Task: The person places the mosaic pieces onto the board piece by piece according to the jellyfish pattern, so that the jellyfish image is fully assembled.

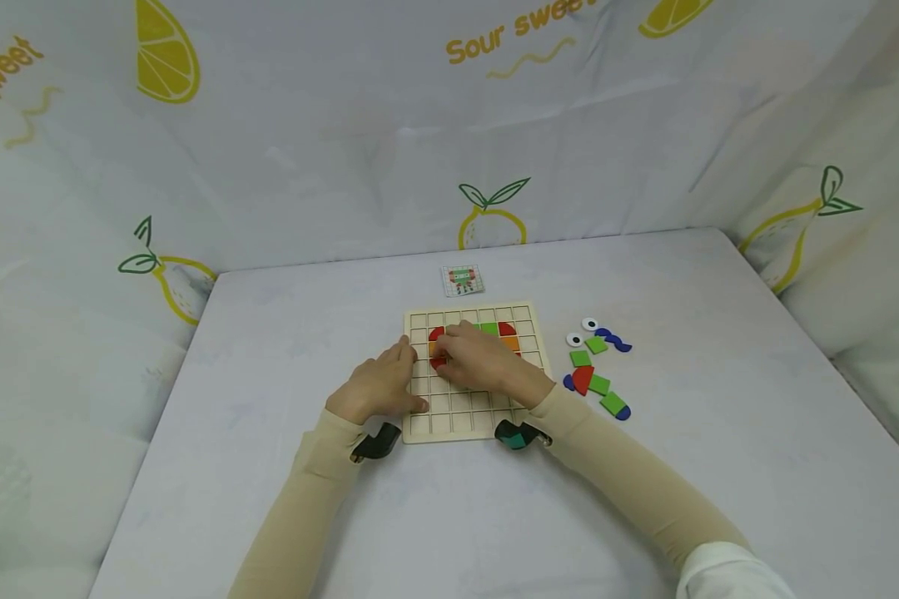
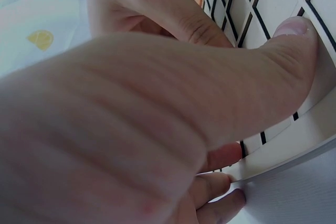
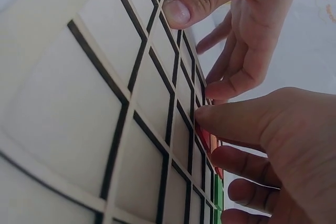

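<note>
A wooden grid board [image 1: 460, 427] lies on the table with red, orange and green pieces in its upper cells. My left hand [image 1: 378, 387] steadies the board's left edge. Its thumb lies on the grid and its other fingers lie along the rim, as the left hand [image 3: 247, 40] shows in the right wrist view. Over the board's upper left, my right hand [image 1: 479, 358] has thumb and curled index finger at a red quarter-round piece [image 3: 203, 139], seemingly pinching it in its cell. Part of the coloured row is hidden under this hand.
Loose pieces lie right of the board: green squares [image 1: 580, 358], a red half-round [image 1: 583, 380], blue curved pieces [image 1: 614, 339] and two eye discs [image 1: 589, 324]. Behind the board is a small pattern card [image 1: 462, 280]. A printed cloth [image 1: 330, 166] hangs behind the table.
</note>
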`<state>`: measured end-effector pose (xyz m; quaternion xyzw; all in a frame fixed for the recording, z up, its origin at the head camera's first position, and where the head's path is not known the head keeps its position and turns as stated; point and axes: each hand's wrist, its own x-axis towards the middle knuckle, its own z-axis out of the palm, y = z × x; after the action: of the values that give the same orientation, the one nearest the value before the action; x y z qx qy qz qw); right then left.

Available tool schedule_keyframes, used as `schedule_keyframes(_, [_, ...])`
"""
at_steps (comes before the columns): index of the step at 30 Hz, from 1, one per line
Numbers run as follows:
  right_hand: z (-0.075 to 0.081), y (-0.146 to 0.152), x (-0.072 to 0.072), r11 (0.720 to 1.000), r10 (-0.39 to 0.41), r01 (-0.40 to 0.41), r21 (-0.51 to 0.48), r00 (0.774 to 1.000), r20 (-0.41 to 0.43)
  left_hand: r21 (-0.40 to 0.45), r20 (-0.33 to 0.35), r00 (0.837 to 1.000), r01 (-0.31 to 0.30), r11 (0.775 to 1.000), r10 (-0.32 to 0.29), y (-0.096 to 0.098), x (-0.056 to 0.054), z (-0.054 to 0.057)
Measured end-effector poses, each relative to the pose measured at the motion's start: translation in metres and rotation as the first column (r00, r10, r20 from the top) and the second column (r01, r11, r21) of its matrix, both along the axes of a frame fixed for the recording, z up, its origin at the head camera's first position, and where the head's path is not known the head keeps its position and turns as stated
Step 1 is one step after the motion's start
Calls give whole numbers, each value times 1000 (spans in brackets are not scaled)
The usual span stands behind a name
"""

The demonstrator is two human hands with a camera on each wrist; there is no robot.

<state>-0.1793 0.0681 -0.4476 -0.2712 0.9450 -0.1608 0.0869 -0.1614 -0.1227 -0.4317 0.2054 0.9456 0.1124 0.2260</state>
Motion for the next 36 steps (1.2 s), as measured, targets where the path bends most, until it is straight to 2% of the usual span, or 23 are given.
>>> schedule_keyframes(7, [1, 2, 0, 1000, -25, 26, -8, 998, 51, -1, -7, 1000, 1, 1000, -1, 0, 0, -1])
schedule_keyframes(14, [11, 17, -2, 994, -44, 57, -88, 988, 148, -22, -20, 1000, 6, 1000, -6, 1, 0, -2])
schedule_keyframes(21, [30, 40, -7, 984, -23, 47, -173, 990, 138, -22, -26, 1000, 3, 1000, -4, 1, 0, -2])
schedule_keyframes(29, [50, 78, -11, 968, -93, 126, -216, 983, 157, -11, -12, 1000, 1, 1000, -1, 2, 0, -1])
schedule_keyframes(36, [59, 111, -15, 966, -149, 176, -191, 978, 143, -18, -14, 1000, 2, 1000, -2, 1, 0, -1])
